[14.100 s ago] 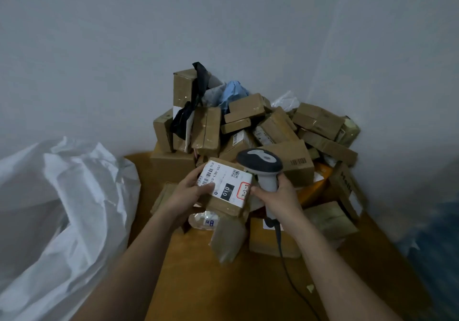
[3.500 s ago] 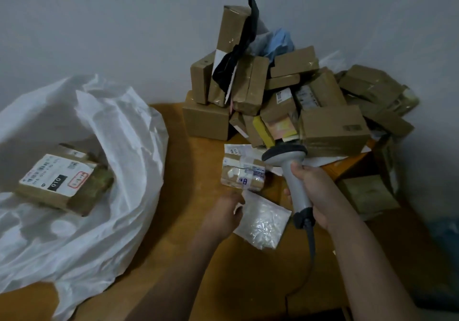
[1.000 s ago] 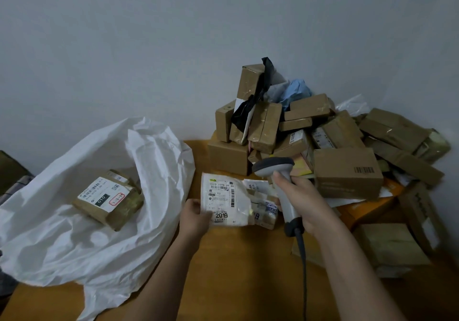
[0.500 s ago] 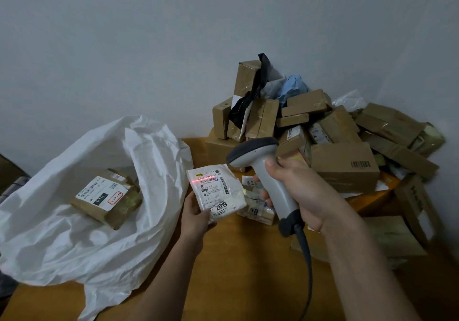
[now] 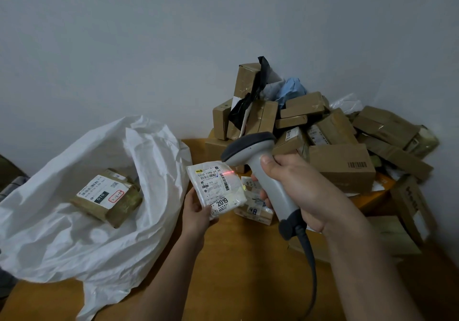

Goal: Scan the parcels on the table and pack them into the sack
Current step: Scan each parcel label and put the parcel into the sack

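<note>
My left hand (image 5: 196, 211) holds a small white bag parcel (image 5: 216, 190) by its lower left corner, label up. My right hand (image 5: 295, 186) grips a grey barcode scanner (image 5: 263, 171), its head just right of the parcel. A red scan line falls on the label's barcode. The white sack (image 5: 82, 211) lies open on the left, and a brown parcel (image 5: 106, 197) with a white label lies inside it. A pile of brown cardboard parcels (image 5: 323, 137) fills the far right corner of the wooden table (image 5: 238, 266).
A taped small parcel (image 5: 255, 206) lies on the table under the scanner. The scanner's cable (image 5: 311, 266) hangs down toward the table's near edge. More boxes (image 5: 412, 206) lean at the right side. Grey walls close the corner behind the pile.
The scanner has come closer to the white parcel, and the red line now sits on the right barcode of the label. My left hand has tilted the parcel slightly.
</note>
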A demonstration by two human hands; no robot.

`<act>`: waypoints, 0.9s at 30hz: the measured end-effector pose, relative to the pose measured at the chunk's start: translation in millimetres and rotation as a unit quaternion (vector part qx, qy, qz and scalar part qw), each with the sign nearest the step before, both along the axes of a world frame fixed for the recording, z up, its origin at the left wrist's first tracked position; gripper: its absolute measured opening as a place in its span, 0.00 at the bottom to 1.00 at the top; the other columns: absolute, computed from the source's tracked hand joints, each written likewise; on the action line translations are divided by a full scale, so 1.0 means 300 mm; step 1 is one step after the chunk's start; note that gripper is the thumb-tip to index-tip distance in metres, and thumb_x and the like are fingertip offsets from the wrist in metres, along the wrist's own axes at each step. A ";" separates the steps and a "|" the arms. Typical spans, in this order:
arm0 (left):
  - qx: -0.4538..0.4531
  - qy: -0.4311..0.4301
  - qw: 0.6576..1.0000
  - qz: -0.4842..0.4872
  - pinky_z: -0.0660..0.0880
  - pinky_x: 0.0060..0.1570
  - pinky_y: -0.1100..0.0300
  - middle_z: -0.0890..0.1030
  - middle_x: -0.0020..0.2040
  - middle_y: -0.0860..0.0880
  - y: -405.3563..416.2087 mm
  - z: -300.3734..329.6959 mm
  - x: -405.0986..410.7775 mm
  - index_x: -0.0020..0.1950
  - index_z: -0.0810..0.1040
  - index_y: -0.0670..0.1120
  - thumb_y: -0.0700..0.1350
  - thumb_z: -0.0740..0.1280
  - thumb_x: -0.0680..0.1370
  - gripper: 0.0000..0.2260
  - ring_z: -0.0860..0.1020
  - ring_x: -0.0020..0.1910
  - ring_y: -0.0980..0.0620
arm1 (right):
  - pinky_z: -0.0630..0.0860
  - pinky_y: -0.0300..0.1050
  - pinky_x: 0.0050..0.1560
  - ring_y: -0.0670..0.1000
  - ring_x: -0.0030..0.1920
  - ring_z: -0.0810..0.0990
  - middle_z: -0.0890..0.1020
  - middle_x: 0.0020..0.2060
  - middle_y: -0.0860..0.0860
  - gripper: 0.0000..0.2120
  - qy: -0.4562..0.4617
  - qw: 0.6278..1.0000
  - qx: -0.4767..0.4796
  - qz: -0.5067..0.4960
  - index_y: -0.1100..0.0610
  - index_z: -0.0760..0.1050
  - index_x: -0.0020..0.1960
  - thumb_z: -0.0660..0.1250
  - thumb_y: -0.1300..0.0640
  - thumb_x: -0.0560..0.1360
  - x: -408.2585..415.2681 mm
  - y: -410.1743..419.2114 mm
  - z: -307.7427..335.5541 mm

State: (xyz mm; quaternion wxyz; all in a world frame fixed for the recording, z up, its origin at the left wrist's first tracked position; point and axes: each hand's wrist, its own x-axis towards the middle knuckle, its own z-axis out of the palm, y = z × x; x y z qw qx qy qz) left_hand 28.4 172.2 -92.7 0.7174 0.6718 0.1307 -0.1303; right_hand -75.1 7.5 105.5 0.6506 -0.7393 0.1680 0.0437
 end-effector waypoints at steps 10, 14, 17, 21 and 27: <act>-0.012 -0.025 1.000 -0.008 0.80 0.37 0.56 0.78 0.63 0.46 0.043 0.032 -0.011 0.75 0.61 0.56 0.32 0.61 0.80 0.28 0.81 0.55 0.45 | 0.74 0.47 0.40 0.49 0.36 0.78 0.78 0.42 0.54 0.16 0.000 0.999 -0.031 -0.008 0.60 0.74 0.55 0.56 0.49 0.83 0.075 0.095 -0.052; -0.013 -0.028 1.000 0.002 0.80 0.38 0.56 0.78 0.62 0.46 0.076 0.041 -0.010 0.74 0.62 0.55 0.32 0.62 0.80 0.27 0.81 0.54 0.46 | 0.73 0.45 0.36 0.48 0.33 0.77 0.77 0.41 0.54 0.15 0.007 0.999 -0.035 0.001 0.60 0.73 0.56 0.56 0.49 0.83 0.109 0.140 -0.068; -0.016 -0.026 1.000 0.006 0.79 0.36 0.57 0.78 0.62 0.46 0.106 0.047 -0.007 0.75 0.61 0.55 0.32 0.61 0.80 0.28 0.81 0.54 0.46 | 0.75 0.46 0.38 0.50 0.35 0.78 0.78 0.39 0.53 0.14 0.004 0.999 -0.037 0.008 0.59 0.74 0.53 0.56 0.50 0.83 0.130 0.177 -0.077; -0.018 -0.020 0.999 0.020 0.80 0.38 0.55 0.79 0.61 0.43 0.153 0.045 0.008 0.76 0.60 0.55 0.32 0.61 0.80 0.29 0.81 0.55 0.43 | 0.76 0.48 0.41 0.50 0.36 0.78 0.78 0.41 0.54 0.14 -0.006 0.999 -0.051 0.011 0.59 0.74 0.51 0.55 0.50 0.83 0.158 0.225 -0.082; -0.027 -0.017 0.998 0.046 0.81 0.42 0.51 0.79 0.60 0.42 0.239 0.061 0.038 0.75 0.62 0.56 0.32 0.62 0.80 0.28 0.82 0.54 0.42 | 0.77 0.45 0.38 0.49 0.37 0.78 0.80 0.42 0.55 0.15 -0.006 0.998 -0.044 0.038 0.59 0.75 0.54 0.55 0.49 0.83 0.191 0.310 -0.084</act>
